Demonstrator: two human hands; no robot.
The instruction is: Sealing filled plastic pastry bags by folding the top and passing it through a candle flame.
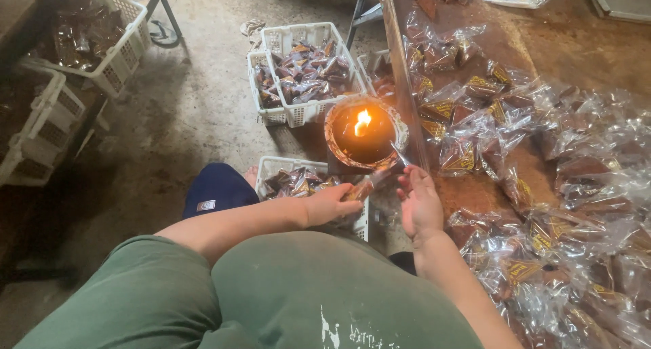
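Concrete floor below me carries white plastic baskets (308,71) of wrapped brown sweets. From the head camera I see my left hand (332,203) gripping a clear-wrapped brown packet (363,188) beside the round candle flame bowl (363,132); my right hand (420,203) hovers open by the wooden table (583,44).

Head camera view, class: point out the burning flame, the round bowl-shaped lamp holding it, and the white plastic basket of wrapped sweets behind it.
Burning flame (363,122), head view, bright centre.
Round bowl-shaped lamp (337,144), head view, left rim.
White plastic basket (303,112), head view, front wall.
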